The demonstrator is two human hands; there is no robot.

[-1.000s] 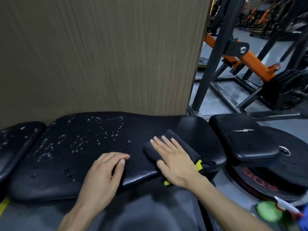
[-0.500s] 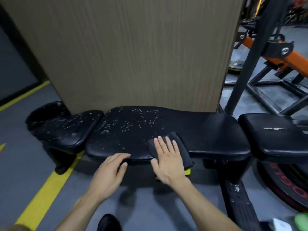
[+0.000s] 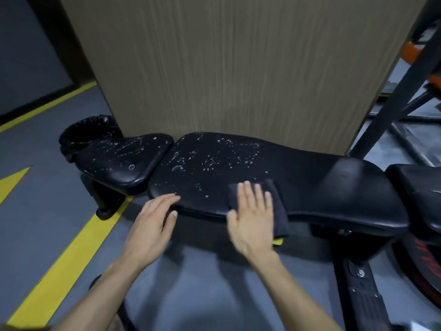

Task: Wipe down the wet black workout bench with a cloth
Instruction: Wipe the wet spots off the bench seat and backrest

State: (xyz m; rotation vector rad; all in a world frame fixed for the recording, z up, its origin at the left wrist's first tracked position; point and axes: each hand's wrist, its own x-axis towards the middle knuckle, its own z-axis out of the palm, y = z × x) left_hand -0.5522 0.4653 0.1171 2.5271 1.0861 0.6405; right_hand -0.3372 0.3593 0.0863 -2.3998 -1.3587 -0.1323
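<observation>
The right hand lies flat, palm down, on a folded dark cloth, fingers straight and close together pointing toward twelve o'clock, thumb spread out toward nine. It presses the cloth rather than gripping it. The cloth sits on the near edge of the long black bench pad and hangs over that edge at about five o'clock from the hand, where a small yellow corner peeks out below (it may be a tag or the cloth's other side; the blur makes it hard to tell).

The left hand is at nine o'clock from the right one, well apart from it. Its fingers are relaxed and slightly bent, holding nothing; the fingertips reach the near left corner of the pad, and whether they actually touch it is unclear in the motion blur.

White water drops speckle the left half of the pad, from ten to twelve o'clock of the cloth; the right half looks smooth and dark. A smaller seat pad, also spotted, adjoins the long one at its left end. Beyond it, at ten o'clock, stands a black bin, partly hidden by the seat.

Both forearms run off the bottom edge. A second black pad is cut off at the right edge, and the bench's legs are mostly in shadow. A wood-grain panel rises behind the bench.

Counted: two hands, one cloth, three pads, one bin, two yellow floor stripes.
</observation>
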